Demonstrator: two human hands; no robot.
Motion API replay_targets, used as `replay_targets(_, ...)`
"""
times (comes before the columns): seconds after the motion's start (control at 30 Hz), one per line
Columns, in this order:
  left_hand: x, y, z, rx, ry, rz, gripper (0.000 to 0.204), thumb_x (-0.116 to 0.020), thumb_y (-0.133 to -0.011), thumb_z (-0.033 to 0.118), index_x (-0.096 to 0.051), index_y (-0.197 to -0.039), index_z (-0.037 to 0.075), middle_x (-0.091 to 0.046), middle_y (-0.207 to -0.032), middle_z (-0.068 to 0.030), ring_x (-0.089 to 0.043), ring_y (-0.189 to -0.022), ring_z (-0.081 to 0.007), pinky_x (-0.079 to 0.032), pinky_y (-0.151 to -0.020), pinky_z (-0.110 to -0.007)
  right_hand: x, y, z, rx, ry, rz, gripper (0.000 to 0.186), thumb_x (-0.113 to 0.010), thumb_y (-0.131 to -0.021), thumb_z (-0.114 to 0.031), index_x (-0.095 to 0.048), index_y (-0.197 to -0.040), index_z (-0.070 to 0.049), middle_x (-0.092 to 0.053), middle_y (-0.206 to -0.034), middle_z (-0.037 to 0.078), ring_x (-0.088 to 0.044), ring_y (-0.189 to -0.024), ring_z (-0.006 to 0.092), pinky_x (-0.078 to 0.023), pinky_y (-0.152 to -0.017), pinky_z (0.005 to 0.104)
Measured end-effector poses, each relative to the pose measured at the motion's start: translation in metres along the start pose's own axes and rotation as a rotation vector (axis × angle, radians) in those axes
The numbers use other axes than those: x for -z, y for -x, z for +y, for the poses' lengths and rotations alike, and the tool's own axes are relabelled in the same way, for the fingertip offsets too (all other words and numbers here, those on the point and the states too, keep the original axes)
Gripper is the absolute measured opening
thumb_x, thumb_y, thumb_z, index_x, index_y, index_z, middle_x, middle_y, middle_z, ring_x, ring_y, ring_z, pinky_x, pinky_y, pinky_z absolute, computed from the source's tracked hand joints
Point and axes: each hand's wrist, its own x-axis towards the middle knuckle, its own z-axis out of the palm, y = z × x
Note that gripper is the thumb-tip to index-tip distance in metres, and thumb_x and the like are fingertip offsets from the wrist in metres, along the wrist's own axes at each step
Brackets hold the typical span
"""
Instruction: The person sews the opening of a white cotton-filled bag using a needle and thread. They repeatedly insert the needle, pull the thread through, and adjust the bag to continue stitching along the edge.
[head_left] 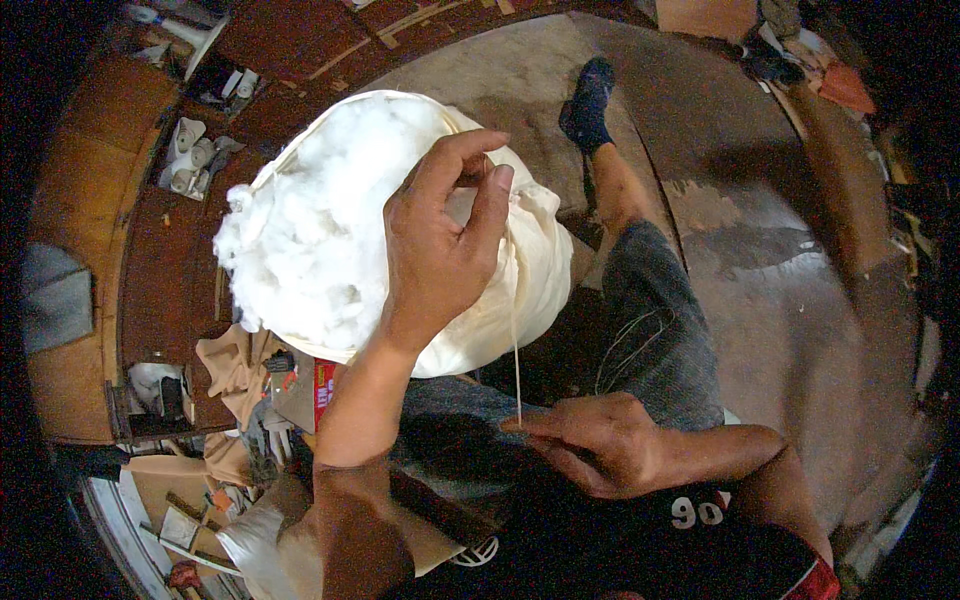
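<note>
A round, cream cloth cover rests over my lap, with fluffy white stuffing bulging from its wide opening on the left. My left hand lies over it, thumb and forefinger bent toward each other at the cloth's gathered right side. Whatever lies between those fingertips is too small to make out. A pale thread runs straight down from the gathered cloth. Its lower end is pinched in my right hand, below the cover and close to my body. Any needle is hidden or too fine to see.
My jean-clad leg stretches ahead on the right, with loose thread lying on it. Dark wooden cabinets with open cubbies line the left. Scraps and tools clutter the lower left. Worn brown floor spreads to the right.
</note>
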Motion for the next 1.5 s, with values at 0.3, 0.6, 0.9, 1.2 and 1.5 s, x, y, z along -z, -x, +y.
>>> replay_targets(0.3, 0.012, -0.028, 0.036, -0.362, -0.471, -0.099, 0.011, -0.074, -0.089, 0.014, -0.074, -0.091, 0.003, -0.071, -0.087, -0.0148, -0.066, -0.087, -0.0327, -0.052, -0.083, -0.042, -0.010, 0.015, -0.003, 0.226, 0.089, 0.016, 0.038, -0.068, -0.089, -0.004, -0.066, -0.127, -0.003, -0.067, -0.078, 0.009, -0.068, -0.067, 0.0256, -0.056, -0.058, 0.0378)
replay_targets(0.6, -0.018, -0.095, 0.014, -0.239, -0.599, -1.100, 0.028, -0.075, -0.082, 0.032, -0.076, -0.089, 0.005, -0.073, -0.086, -0.0188, -0.070, -0.087, -0.0391, -0.053, -0.080, -0.049, -0.015, 0.006, 0.005, 0.257, 0.139, -0.010, 0.044, -0.072, -0.086, -0.008, -0.065, -0.129, -0.005, -0.066, -0.081, 0.012, -0.069, -0.070, 0.0292, -0.058, -0.060, 0.0418)
replay_targets(0.9, -0.052, -0.136, 0.015, -0.185, -0.620, -1.320, 0.030, -0.074, -0.081, 0.032, -0.075, -0.092, 0.005, -0.075, -0.087, -0.0160, -0.072, -0.079, -0.0339, -0.055, -0.072, -0.048, -0.041, -0.002, 0.009, 0.245, 0.250, -0.301, 0.055, -0.067, -0.086, -0.016, -0.055, -0.140, -0.006, -0.064, -0.090, 0.013, -0.068, -0.079, 0.0348, -0.058, -0.065, 0.0450)
replay_targets(1.2, -0.050, -0.133, 0.003, -0.235, -0.552, -1.152, 0.022, -0.079, -0.071, 0.025, -0.075, -0.080, 0.005, -0.072, -0.073, -0.0127, -0.069, -0.067, -0.0263, -0.054, -0.064, -0.042, -0.086, 0.003, 0.010, 0.258, 0.138, -0.382, 0.036, -0.054, -0.094, -0.019, -0.062, -0.127, -0.005, -0.070, -0.104, 0.019, -0.072, -0.089, 0.0397, -0.060, -0.071, 0.0500)
replay_targets(1.5, -0.031, -0.112, 0.004, -0.270, -0.478, -0.940, 0.036, -0.076, -0.088, 0.037, -0.075, -0.102, 0.003, -0.075, -0.094, -0.0162, -0.073, -0.085, -0.0290, -0.056, -0.077, -0.041, -0.054, 0.020, 0.032, -0.015, 0.254, -0.430, 0.038, -0.062, -0.099, -0.027, -0.064, -0.128, -0.002, -0.070, -0.109, 0.020, -0.071, -0.088, 0.0393, -0.062, -0.075, 0.0464)
